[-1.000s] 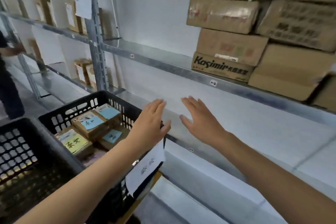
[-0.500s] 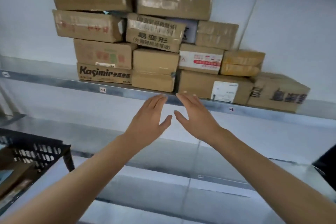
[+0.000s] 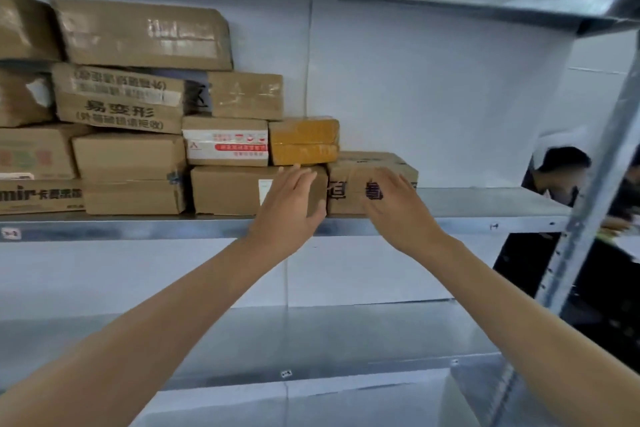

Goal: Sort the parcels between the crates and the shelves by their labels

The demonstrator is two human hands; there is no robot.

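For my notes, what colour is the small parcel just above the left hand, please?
The parcel is yellow-orange; head view.

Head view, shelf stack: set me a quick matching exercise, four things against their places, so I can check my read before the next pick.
Things:
1. left hand
2. right hand
3. yellow parcel
4. red-and-white parcel

Places:
A. directly left of the yellow one
B. in front of the black-lettered box
C. in front of the white-labelled box
D. second tier, right end

Pairs: 1-C, 2-B, 3-D, 4-A.
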